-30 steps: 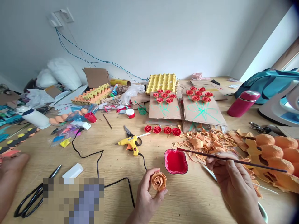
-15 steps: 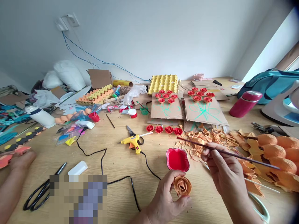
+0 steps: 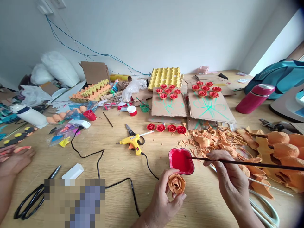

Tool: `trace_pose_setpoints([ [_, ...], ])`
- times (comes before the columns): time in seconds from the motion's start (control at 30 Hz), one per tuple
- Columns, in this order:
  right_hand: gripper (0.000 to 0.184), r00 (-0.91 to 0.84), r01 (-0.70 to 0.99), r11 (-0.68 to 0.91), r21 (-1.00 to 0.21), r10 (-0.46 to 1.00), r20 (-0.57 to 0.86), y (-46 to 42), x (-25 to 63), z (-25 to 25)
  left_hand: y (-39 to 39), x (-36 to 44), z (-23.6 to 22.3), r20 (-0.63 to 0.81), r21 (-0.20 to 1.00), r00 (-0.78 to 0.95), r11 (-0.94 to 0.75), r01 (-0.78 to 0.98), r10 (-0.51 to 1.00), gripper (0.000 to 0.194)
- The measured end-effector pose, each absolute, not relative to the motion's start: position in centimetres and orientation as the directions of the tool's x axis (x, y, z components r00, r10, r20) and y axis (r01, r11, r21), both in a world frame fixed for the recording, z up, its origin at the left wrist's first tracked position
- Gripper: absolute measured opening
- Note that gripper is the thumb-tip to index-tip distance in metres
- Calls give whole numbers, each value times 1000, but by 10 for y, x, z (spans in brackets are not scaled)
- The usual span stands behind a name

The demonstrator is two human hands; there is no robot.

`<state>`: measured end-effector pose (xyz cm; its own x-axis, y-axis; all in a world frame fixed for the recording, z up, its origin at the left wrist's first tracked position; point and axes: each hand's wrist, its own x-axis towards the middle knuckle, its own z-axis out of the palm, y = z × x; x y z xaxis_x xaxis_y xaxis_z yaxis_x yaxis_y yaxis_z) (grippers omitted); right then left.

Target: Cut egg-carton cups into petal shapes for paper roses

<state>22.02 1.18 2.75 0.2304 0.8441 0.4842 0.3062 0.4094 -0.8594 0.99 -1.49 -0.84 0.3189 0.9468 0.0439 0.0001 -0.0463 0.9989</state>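
Between the thumb and fingers of my left hand (image 3: 163, 196) is an unpainted orange paper rose (image 3: 177, 183), its petals facing up. My right hand (image 3: 230, 179) pinches a long dark paintbrush (image 3: 247, 162), held nearly level. The brush's tip reaches into the red paint in a small wavy-edged dish (image 3: 170, 160), just beyond the rose. Behind the dish, several red roses (image 3: 161, 127) stand in a row on the table. More red roses (image 3: 202, 93) sit on cardboard sheets (image 3: 220, 110) with green lines drawn on them.
A yellow glue gun (image 3: 133, 141) lies over scissors, its cord running toward me. Orange carton scraps (image 3: 206, 139) and egg-tray pieces (image 3: 285, 152) crowd the right. Black-handled scissors (image 3: 30, 199) are at front left. Another person's hand (image 3: 19, 160) rests at the left edge. A red bottle (image 3: 255, 98) stands at right.
My right hand has lowered the brush, so its tip has come down from above the scraps into the red paint. The rose in my left hand has shifted slightly left. The view has turned slightly.
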Motion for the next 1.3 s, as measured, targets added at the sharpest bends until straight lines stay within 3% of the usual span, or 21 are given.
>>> trace_pose_setpoints([
  [0.37,23,120,412,352,-840,893,433,7,223,22,-13,6,-12,-53,995,249,73,-71,967,50],
  [0.63,15,167,351,355,-867,887,431,7,221,23,-8,7,-11,-57,997,119,62,-38,991,47],
  [1.0,18,3,582,420,-696,855,519,7,218,25,-4,7,-6,-19,997,63,23,-67,998,44],
  [1.3,18,-67,616,457,-642,842,535,6,218,28,-3,8,-8,-45,995,39,48,-86,998,47],
])
